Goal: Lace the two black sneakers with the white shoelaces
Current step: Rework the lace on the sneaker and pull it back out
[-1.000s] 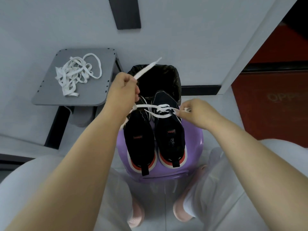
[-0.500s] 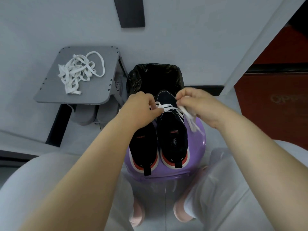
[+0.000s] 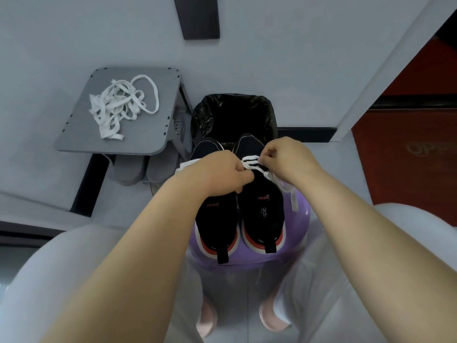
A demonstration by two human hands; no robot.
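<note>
Black sneakers point(image 3: 262, 214) stand paired on the purple stool point(image 3: 247, 261); the left hand point(image 3: 222, 174), a second ago pulling the white shoelace point(image 3: 252, 165) high, has dropped to meet the right hand point(image 3: 284, 159) over one sneaker; both hands' fingers pinch the lace; the next eyelet likely follows.

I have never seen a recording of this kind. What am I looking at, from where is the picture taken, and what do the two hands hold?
There is no machine here. A person wears a camera on the head, so the view looks down along both bare arms. The left hand and the right hand each hold the white shoelace threaded across the right sneaker. The left sneaker stands beside it, and both rest on a purple stool. To the left, a grey side table carries a loose pile of white laces. Behind the shoes stands a black-lined bin.
</note>
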